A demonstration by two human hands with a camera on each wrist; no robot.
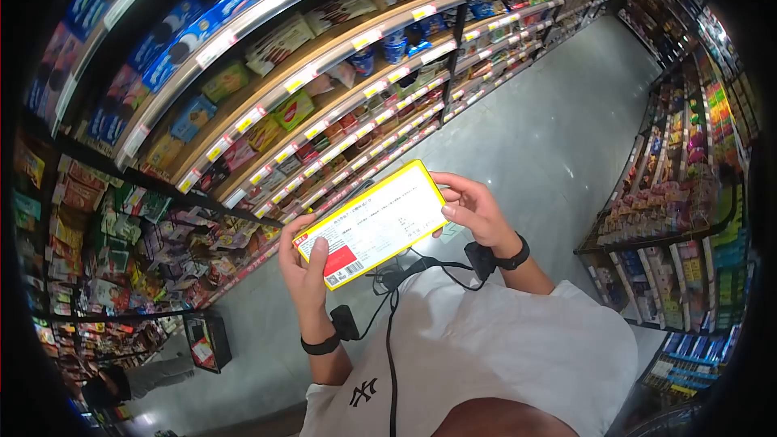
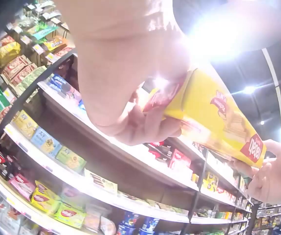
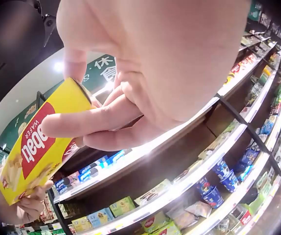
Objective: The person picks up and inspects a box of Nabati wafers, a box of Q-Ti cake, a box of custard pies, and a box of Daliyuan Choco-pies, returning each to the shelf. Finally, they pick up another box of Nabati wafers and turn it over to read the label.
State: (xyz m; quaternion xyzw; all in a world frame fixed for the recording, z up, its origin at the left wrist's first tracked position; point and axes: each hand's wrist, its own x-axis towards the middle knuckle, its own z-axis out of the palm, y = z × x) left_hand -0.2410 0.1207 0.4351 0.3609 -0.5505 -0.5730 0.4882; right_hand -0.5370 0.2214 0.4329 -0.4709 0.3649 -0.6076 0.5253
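A yellow wafer box [image 1: 374,225] is held level between both hands in front of the white shirt. Its white back, printed with small text, a red patch and a barcode, faces up in the head view. My left hand [image 1: 307,271] grips the near-left end, thumb across the printed back. At the opposite end, my right hand [image 1: 477,212] holds the corner between thumb and fingers. From the left wrist, the yellow front [image 2: 223,110] shows a red brand logo and wafer pictures. The right wrist view shows fingers [image 3: 77,125] stretched across the red "WAFER" label.
Shelves [image 1: 324,73] of packaged snacks curve along the left and front, with price tags on their edges. Another stocked shelf [image 1: 672,186] stands to the right across a grey floor [image 1: 558,89]. A dark bin [image 1: 208,341] and a person's legs [image 1: 162,376] appear lower left. Cables [image 1: 394,307] hang at the chest.
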